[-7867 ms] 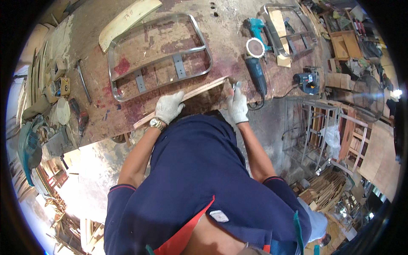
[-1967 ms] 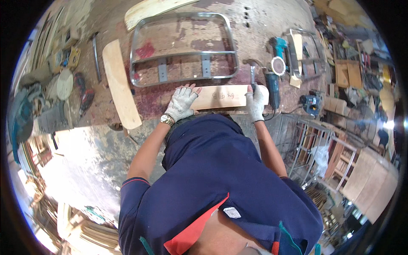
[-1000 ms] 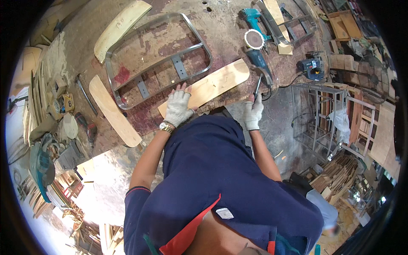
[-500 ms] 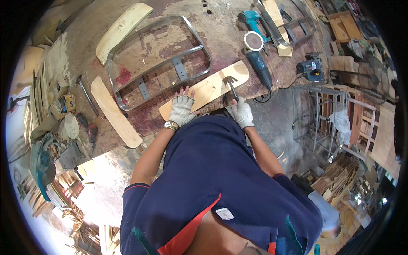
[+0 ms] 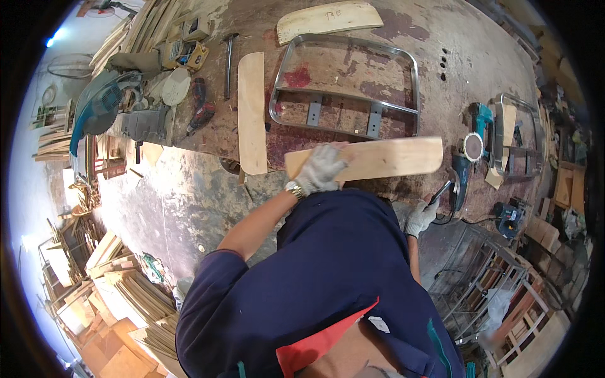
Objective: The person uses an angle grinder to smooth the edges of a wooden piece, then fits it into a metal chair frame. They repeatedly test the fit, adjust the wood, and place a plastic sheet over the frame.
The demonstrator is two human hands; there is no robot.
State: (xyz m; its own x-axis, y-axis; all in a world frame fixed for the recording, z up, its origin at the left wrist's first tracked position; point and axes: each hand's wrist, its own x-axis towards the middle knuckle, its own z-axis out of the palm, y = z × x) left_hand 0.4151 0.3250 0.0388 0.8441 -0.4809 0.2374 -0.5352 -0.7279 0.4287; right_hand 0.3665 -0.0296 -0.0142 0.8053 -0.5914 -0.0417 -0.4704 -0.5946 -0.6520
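Observation:
My gloved left hand [image 5: 322, 167] grips the left part of a pale wooden board [image 5: 394, 159] at the near edge of the workbench, its fingers across the board's face. The board's right end is slightly blurred. Off to the right, my gloved right hand [image 5: 420, 218] is closed around a claw hammer [image 5: 441, 191], held beside the angle grinder and away from the board. Beyond the board lies a metal frame [image 5: 353, 94] with rounded corners and flat drilled plates. A second wooden board [image 5: 252, 113] rests left of the frame, and a third curved one [image 5: 329, 21] behind it.
An angle grinder [image 5: 463, 167] with a white disc and a teal power tool [image 5: 482, 120] lie on the right, near another metal frame [image 5: 523, 151]. A jigsaw [image 5: 506, 217] sits at the right edge. On the left are a metal bar [image 5: 229, 69], a drill [image 5: 200, 108] and a saw [image 5: 97, 107].
My view has swung left, so the bench appears shifted right. The hammer has moved off the board to the right. My left hand has gone from lying flat to gripping the board, which has turned.

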